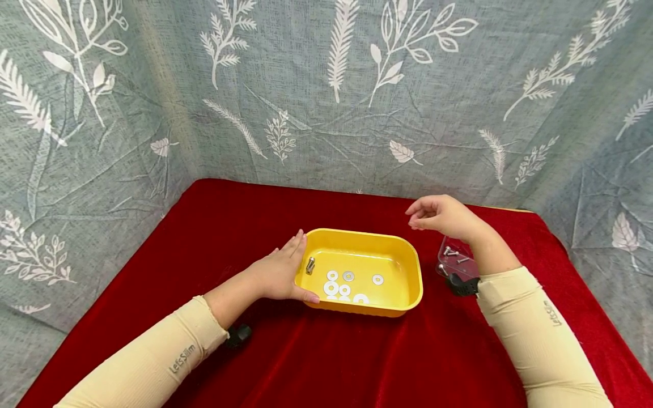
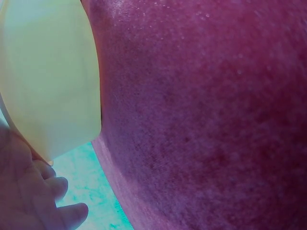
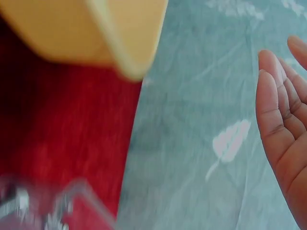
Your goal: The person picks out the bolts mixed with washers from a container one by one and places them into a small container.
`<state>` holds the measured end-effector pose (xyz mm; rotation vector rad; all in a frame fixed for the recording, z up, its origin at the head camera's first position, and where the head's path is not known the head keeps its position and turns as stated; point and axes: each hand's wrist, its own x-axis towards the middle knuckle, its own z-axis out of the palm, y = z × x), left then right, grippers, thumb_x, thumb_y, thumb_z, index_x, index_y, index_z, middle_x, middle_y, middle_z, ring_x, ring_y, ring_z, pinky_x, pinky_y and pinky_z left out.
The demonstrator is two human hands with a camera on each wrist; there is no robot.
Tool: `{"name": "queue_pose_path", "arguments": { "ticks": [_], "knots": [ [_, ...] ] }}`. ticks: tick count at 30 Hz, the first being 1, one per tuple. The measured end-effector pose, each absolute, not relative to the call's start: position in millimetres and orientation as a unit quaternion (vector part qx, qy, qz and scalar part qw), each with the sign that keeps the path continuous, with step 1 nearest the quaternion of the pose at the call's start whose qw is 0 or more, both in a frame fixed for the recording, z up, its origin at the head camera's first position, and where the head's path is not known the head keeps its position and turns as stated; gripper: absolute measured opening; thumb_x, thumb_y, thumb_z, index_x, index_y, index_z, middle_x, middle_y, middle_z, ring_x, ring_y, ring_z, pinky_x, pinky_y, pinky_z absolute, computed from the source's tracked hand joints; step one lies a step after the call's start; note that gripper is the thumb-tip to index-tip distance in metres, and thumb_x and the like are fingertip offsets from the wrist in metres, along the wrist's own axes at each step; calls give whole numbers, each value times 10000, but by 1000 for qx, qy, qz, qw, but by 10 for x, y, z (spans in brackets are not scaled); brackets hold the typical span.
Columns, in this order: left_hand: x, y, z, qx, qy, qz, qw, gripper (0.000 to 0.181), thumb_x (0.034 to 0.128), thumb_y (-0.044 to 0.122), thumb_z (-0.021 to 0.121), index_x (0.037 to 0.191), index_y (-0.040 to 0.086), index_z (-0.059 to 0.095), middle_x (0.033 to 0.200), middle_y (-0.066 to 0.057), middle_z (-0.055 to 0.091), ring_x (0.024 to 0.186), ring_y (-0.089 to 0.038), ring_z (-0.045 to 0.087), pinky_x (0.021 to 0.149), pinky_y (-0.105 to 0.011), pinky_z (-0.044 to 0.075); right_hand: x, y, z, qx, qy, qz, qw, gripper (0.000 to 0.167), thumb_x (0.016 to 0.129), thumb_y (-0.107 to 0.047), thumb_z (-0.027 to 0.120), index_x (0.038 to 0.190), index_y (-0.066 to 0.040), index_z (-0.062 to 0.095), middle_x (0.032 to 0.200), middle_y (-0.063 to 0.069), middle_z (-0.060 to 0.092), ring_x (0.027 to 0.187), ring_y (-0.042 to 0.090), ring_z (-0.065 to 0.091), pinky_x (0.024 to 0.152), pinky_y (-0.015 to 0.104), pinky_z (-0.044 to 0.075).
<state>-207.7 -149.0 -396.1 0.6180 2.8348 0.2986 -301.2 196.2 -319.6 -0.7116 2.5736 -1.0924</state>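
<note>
In the head view, my left hand (image 1: 279, 273) holds the left end of a yellow plastic tray (image 1: 411, 266), thumb over the front rim and fingers along the outer left side. Inside, a metal bolt (image 1: 310, 266) lies by the left wall, and several flat washers (image 1: 331, 288) are spread over the floor, some partly hidden by the front wall. My right hand (image 1: 449, 218) hovers beyond the tray's right end, fingers loosely bent; no object shows in it. Below that hand, a clear plastic tray (image 1: 442, 255) contains several bolts (image 1: 451, 252), partly covered by the forearm.
Red cloth (image 1: 245, 226) covers the table. Behind it and at both sides hangs a grey-green curtain (image 1: 316, 130) with white leaf prints. A black wrist strap (image 1: 463, 285) on the right arm sits over the clear tray's near edge.
</note>
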Motion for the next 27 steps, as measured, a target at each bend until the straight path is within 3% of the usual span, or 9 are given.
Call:
{"name": "queue_pose_path", "arguments": {
  "ticks": [10,27],
  "knots": [
    [-2083,-1497,-3983,215,965,101,109,1319,585,835,510,1450,-10,-19,1515,-146,-90,1395,-262,15,1061,-503,216,-3027,1375,-3291,-269,878,-360,166,195,843,-140,662,1027,-78,655,893,44,670,864,255,612,747,299,506],
    [-2071,-1529,-3987,219,963,106,115,1325,583,846,491,1441,-11,-42,1505,-149,-112,1390,-289,38,1054,-516,218,-3023,549,-3666,-379,865,-271,185,213,843,-145,664,1032,-47,660,881,-36,659,829,86,599,758,234,485]
  ]
}}
